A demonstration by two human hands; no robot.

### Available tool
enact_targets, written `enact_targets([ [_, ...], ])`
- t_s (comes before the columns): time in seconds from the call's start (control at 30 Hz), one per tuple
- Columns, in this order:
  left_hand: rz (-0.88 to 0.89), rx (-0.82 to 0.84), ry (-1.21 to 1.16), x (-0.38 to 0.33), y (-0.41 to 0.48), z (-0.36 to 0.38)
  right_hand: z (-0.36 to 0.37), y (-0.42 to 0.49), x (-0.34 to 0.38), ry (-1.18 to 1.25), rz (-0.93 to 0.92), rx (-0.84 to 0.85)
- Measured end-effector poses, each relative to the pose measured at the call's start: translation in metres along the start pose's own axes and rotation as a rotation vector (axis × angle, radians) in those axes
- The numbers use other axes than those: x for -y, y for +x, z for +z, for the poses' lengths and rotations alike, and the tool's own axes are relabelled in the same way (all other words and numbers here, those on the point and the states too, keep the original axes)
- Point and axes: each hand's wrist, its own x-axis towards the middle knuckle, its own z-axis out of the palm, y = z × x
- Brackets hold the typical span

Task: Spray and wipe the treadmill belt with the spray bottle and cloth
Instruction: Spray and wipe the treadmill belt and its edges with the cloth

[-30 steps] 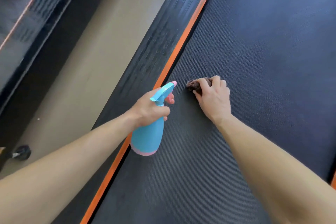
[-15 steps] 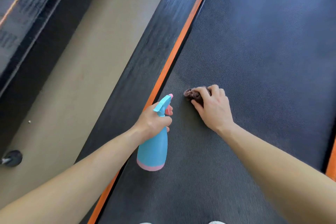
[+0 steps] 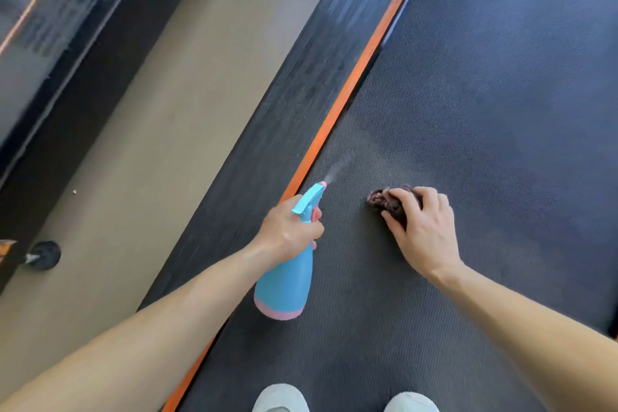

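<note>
The left hand (image 3: 287, 231) grips the blue spray bottle (image 3: 284, 288), a faint mist leaving its nozzle onto the belt (image 3: 485, 110). The right hand (image 3: 424, 227) presses a bunched dark cloth (image 3: 384, 199) flat nearby. Most of the belt looks unwiped, so I'd judge plenty remains.

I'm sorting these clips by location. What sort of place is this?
Probably a gym or workout room. The person stands on a treadmill belt edged by an orange strip, a second similar machine sits across the floor, and a spray bottle suggests equipment cleaning.
</note>
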Motion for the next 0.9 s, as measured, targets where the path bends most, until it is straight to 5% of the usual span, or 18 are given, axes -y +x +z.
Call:
enact_targets([
  [0.43, 0.107, -0.018, 0.036, -0.003, 0.0, -0.015, 0.019, 0.153, 0.057, 0.015, 0.088, -0.081],
  [0.7, 0.126, -0.065, -0.025, -0.019, 0.007, -0.022, 0.025, 0.079, 0.046, -0.123, -0.492, 0.02],
  [0.9, 0.119, -0.07, -0.026, -0.022, 0.007, -0.022, 0.015, 0.16, 0.03, -0.131, -0.066, -0.095],
])
